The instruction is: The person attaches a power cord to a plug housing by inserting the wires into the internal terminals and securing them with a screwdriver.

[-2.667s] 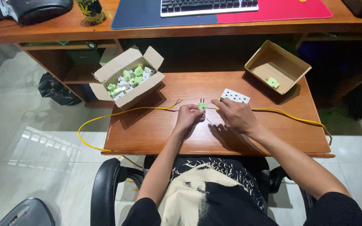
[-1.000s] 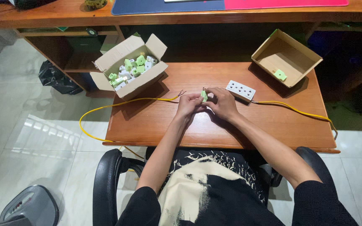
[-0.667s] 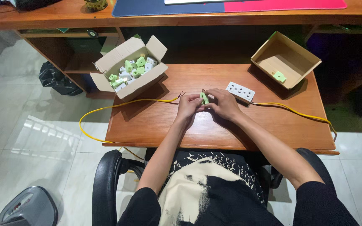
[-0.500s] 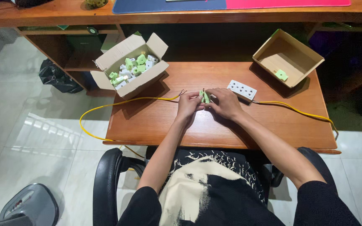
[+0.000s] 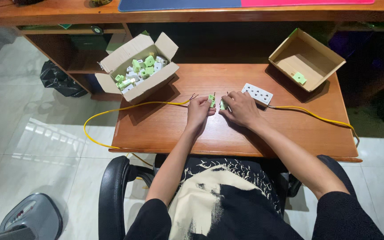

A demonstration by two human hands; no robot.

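Note:
My left hand [image 5: 198, 111] rests on the wooden table [image 5: 165, 129] and pinches a small green plug half [image 5: 211, 100]. My right hand [image 5: 241, 109] sits beside it and pinches a second green plug half [image 5: 222, 105]. The two pieces are a finger's width apart. A white socket strip [image 5: 257, 94] lies just behind my right hand, with a yellow cable [image 5: 312, 116] running off to the right. Another yellow cable [image 5: 125, 109] with bare wire ends lies left of my left hand.
An open cardboard box [image 5: 136, 69] with several green and white plugs stands at the table's back left. A shallow cardboard tray [image 5: 305, 58] at the back right holds one green plug [image 5: 298, 78]. A larger desk [image 5: 201, 11] stands behind. A black office chair [image 5: 112, 195] is under me.
The green plug that both hands held together as one piece is now split in two, one part in each hand. The hands have drawn slightly apart.

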